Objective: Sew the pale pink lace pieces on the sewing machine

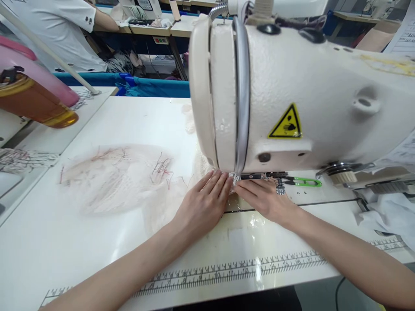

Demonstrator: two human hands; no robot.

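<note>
My left hand (205,201) rests flat at the left of the sewing area, fingers stretched forward and close together over pale lace fabric. My right hand (266,198) lies low beside it, fingers extended to the left, its fingertips by the presser foot; its thumb is hidden. The sewing machine (292,82) hangs over both hands and hides most of the needle area. Sheer cream fabric (113,185) with loose reddish threads spreads over the white table to the left, reaching toward my left hand. Green-handled thread snips (306,182) lie behind my right wrist.
A printed ruler strip (227,274) runs along the front edge of the table. At the left stand an amber bottle (35,99) and a pink container (48,82). White cloth (389,218) lies at the right. Beyond a blue cloth bin (158,87), a person in white (55,32) sits.
</note>
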